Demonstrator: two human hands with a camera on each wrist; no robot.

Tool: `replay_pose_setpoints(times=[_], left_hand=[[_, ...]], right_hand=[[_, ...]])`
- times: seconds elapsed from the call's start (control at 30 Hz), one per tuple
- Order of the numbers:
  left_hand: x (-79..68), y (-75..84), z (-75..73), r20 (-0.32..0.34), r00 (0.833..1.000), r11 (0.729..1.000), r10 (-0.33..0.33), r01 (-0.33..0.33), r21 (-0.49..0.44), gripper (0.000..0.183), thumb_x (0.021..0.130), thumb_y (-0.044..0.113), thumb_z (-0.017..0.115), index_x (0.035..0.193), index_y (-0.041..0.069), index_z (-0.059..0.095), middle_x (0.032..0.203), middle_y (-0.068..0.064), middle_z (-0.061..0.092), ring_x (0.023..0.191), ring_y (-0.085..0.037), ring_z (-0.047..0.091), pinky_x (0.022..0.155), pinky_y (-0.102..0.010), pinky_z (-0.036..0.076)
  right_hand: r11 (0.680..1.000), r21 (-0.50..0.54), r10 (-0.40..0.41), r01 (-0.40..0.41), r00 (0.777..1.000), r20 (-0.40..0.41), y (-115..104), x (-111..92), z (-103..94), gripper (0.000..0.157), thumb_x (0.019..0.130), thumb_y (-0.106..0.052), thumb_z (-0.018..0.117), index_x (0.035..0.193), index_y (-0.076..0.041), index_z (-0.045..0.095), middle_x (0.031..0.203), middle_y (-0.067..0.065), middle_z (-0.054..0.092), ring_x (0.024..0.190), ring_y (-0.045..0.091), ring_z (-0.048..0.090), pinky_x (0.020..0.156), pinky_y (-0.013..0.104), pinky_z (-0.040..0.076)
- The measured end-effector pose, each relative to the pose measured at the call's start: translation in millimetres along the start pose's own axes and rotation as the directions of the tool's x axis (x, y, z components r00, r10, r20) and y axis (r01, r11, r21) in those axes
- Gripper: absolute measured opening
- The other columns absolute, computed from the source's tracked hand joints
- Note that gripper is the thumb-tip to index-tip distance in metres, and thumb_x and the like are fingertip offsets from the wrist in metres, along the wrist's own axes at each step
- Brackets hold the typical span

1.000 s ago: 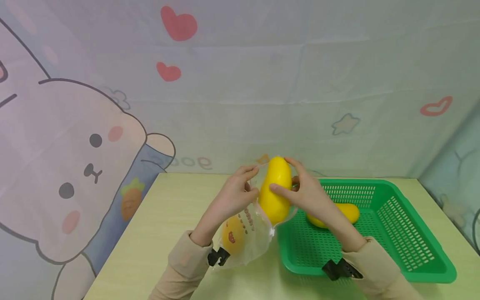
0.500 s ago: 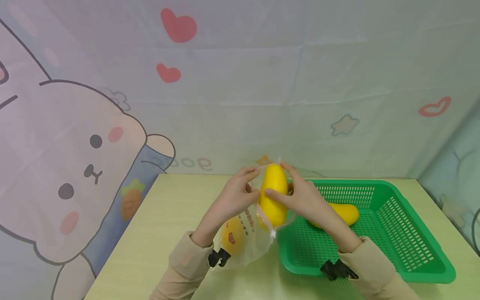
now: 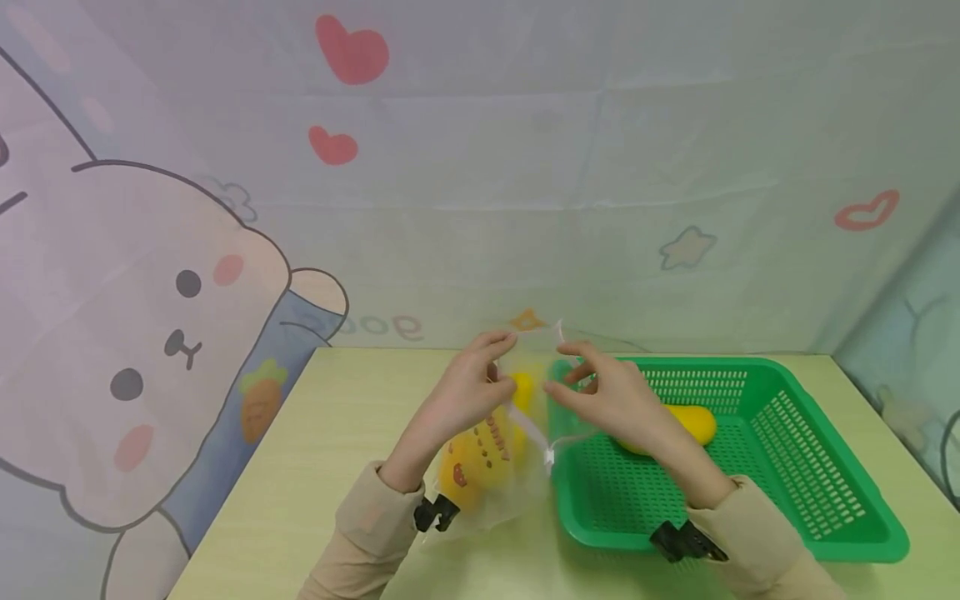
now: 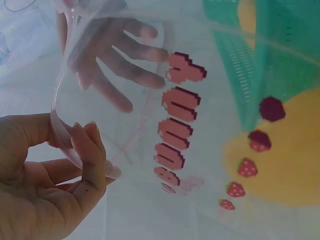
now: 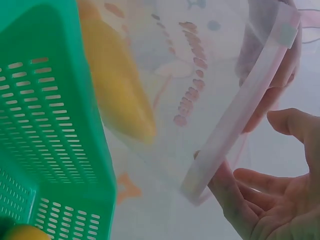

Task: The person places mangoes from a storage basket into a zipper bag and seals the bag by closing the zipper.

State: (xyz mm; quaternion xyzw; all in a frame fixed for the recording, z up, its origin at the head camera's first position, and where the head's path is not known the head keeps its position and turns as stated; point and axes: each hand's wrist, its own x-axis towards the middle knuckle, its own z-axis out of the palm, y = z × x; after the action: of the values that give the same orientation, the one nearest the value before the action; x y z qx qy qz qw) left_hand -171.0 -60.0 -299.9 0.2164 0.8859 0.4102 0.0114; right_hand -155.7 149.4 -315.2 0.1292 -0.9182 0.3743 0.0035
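Note:
A translucent zip bag (image 3: 513,496) with printed letters and strawberries is held mouth-up, left of the basket. My left hand (image 3: 472,379) pinches its near-left rim between thumb and fingers, clearest in the left wrist view. Yellow mangoes (image 5: 117,80) lie inside the bag, blurred by its film. Fingers of my right hand (image 3: 611,392) are spread at the opposite rim; in the right wrist view one fingertip reaches behind the pale zip strip (image 5: 240,110) while the thumb stands apart. That hand holds no mango. The zip's slider (image 3: 549,457) sits at the mouth's near corner.
A green perforated basket (image 3: 847,492) stands on the table (image 3: 360,400) to the right. Another yellow mango (image 3: 690,423) lies in it, partly covered by my right forearm. Behind the table hangs a printed cloth (image 3: 480,167).
My right hand has let go of a mango, which has slid down into the bag. Its fingers have spread at the rim. The left hand keeps its pinch in nearly the same place.

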Motion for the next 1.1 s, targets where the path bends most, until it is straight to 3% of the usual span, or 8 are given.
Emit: replay_pose_setpoints(times=[0.23, 0.73, 1.1], left_hand=[[-0.4, -2.0, -2.7, -0.016, 1.0, 1.0, 0.007, -0.006, 0.009, 0.059, 0.087, 0.004, 0.055, 0.144, 0.007, 0.042, 0.151, -0.005, 0.04, 0.077, -0.014, 0.048, 0.058, -0.021, 0.039], [-0.8, -5.4, -2.4, -0.005, 1.0, 1.0, 0.01, -0.01, 0.005, 0.058, 0.088, 0.005, 0.054, 0.145, 0.007, 0.041, 0.151, -0.008, 0.039, 0.078, -0.016, 0.048, 0.056, -0.022, 0.038], [-1.3, -5.3, -0.8, 0.002, 1.0, 0.999, 0.031, -0.031, 0.01, 0.058, 0.088, 0.005, 0.052, 0.145, 0.006, 0.042, 0.151, -0.008, 0.039, 0.077, -0.015, 0.047, 0.058, -0.022, 0.037]], right_hand=[[0.999, 0.001, -0.043, 0.043, 0.997, -0.057, 4.7, -5.4, -14.0, 0.051, 0.092, -0.043, 0.059, 0.133, -0.014, 0.055, 0.105, 0.009, 0.071, 0.075, 0.012, 0.066, 0.062, 0.027, 0.052], [0.986, -0.157, -0.077, 0.054, 0.986, -0.146, 24.5, -18.4, -40.2, 0.033, 0.096, -0.034, 0.055, 0.119, -0.013, 0.065, 0.104, 0.009, 0.071, 0.083, 0.019, 0.066, 0.066, 0.03, 0.049], [0.908, -0.389, -0.22, 0.152, 0.966, -0.136, 40.7, -17.2, -40.4, 0.025, 0.09, -0.023, 0.062, 0.112, -0.012, 0.067, 0.096, 0.001, 0.073, 0.08, 0.016, 0.066, 0.06, 0.029, 0.05]])
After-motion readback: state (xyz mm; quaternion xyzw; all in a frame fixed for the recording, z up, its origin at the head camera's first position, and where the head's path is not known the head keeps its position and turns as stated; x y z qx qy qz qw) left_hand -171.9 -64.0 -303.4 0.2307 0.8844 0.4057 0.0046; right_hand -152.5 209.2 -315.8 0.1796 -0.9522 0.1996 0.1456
